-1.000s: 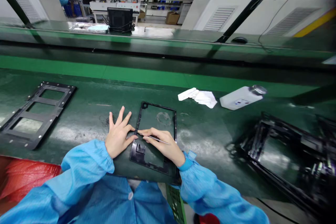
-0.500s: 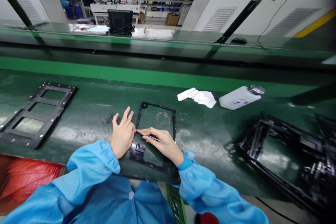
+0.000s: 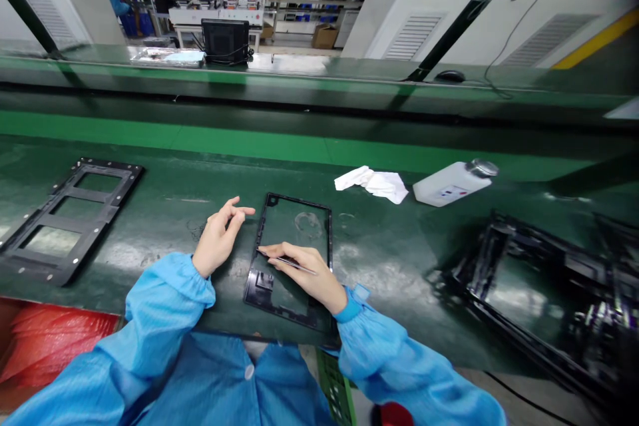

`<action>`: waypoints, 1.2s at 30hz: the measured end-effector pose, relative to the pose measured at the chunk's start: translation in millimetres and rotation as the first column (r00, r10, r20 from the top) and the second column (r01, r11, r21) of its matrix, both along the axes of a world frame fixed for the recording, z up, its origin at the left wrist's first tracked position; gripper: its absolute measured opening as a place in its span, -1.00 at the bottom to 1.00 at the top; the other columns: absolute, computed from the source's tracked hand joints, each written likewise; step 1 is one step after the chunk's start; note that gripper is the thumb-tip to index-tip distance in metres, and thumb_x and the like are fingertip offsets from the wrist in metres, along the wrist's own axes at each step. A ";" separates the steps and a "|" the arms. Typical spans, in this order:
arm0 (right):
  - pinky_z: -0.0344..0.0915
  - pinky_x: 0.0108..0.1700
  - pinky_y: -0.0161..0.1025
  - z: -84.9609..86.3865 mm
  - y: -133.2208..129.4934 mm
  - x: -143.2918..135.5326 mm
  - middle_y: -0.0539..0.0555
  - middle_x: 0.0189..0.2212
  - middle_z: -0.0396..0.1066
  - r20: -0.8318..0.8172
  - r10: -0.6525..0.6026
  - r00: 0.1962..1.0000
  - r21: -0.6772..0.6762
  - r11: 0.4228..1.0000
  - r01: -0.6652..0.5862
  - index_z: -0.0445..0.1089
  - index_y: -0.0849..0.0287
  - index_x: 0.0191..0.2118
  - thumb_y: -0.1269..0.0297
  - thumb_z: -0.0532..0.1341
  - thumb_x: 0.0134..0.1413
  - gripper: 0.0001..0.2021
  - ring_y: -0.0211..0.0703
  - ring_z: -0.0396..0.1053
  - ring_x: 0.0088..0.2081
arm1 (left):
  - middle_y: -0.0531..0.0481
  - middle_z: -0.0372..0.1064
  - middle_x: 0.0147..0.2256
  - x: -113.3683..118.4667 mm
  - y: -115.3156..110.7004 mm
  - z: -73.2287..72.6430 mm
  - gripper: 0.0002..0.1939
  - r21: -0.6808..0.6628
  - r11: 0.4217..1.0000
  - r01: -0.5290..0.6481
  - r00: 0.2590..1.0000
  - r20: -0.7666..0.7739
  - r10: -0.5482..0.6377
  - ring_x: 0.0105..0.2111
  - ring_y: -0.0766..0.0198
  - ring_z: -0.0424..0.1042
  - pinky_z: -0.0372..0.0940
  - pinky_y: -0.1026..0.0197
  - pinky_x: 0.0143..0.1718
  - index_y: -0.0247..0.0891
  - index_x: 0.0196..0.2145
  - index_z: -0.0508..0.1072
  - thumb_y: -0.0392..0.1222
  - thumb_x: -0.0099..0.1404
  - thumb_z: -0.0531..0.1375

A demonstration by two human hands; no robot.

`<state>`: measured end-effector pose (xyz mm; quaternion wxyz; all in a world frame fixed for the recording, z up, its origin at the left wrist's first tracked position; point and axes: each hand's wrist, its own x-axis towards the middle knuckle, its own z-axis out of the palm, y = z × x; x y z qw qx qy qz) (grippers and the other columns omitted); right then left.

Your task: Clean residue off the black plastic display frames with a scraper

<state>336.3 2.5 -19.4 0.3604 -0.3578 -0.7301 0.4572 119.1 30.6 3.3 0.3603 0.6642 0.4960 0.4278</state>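
A thin black rectangular frame [image 3: 330, 233] lies flat on the green bench, with a wider black panel along its near edge. My right hand [image 3: 304, 269] is closed around slim metal tweezers [image 3: 297, 266], held like a pen. Their tip reaches the frame's left side bar, though the fingers partly hide that spot. Left of the frame, my left hand [image 3: 218, 237] hovers apart from it, index finger stretched out and the others loosely bent. Nothing shows in that hand.
A larger black frame with three windows [image 3: 94, 213] lies at left. Crumpled white wipes [image 3: 382, 184] and a white bottle [image 3: 446, 185] sit behind at right. Black frames are piled [image 3: 529, 293] at far right. Red plastic bags [image 3: 60, 339] fill a box below the left edge.
My left hand has come away from the frame's left bar and moved left, its fingers drawing in. My right hand stays at the same bar with the tweezers.
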 end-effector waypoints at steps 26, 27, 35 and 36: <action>0.42 0.00 -0.16 -0.6 2.2 1.8 0.01 -0.14 0.54 0.069 0.006 0.998 0.029 1.000 -0.008 0.50 0.05 -0.12 0.15 0.17 0.24 -0.79 -0.06 0.50 -0.12 | 0.04 0.20 -0.39 42.0 -23.2 75.2 -0.83 0.243 0.919 0.309 0.889 0.268 -0.370 -0.43 0.35 0.30 0.27 0.23 -0.34 -0.20 -0.30 0.17 -0.13 0.46 -0.06; 0.40 0.04 -0.14 0.0 1.9 1.5 0.01 -0.12 0.53 0.058 0.015 0.998 0.023 1.000 -0.016 0.49 0.05 -0.12 0.16 0.17 0.24 -0.79 -0.05 0.49 -0.08 | 0.04 0.20 -0.39 40.2 -23.9 80.5 -0.84 0.270 0.918 0.291 0.881 0.299 -0.367 -0.43 0.34 0.30 0.27 0.22 -0.34 -0.20 -0.30 0.17 -0.14 0.46 -0.06; 0.36 0.12 -0.10 4.1 -0.3 0.1 0.05 -0.06 0.51 0.020 0.010 1.000 0.017 1.000 -0.010 0.48 0.09 -0.18 0.18 0.17 0.25 -0.83 -0.05 0.44 0.02 | -0.02 0.31 -0.31 -24.7 -13.3 87.7 -0.84 0.314 0.938 0.143 0.944 -0.328 -0.034 -0.31 0.26 0.27 0.18 0.18 -0.22 -0.23 -0.31 0.28 -0.17 0.43 0.00; 0.36 0.11 -0.10 3.8 -0.1 0.2 0.06 -0.07 0.51 0.018 0.009 1.000 0.021 1.000 -0.009 0.48 0.09 -0.19 0.18 0.17 0.25 -0.83 -0.05 0.44 0.02 | -0.03 0.33 -0.28 -35.8 -10.8 80.7 -0.84 0.301 0.944 0.136 0.908 -0.420 0.003 -0.27 0.23 0.27 0.17 0.15 -0.17 -0.23 -0.31 0.29 -0.16 0.42 0.01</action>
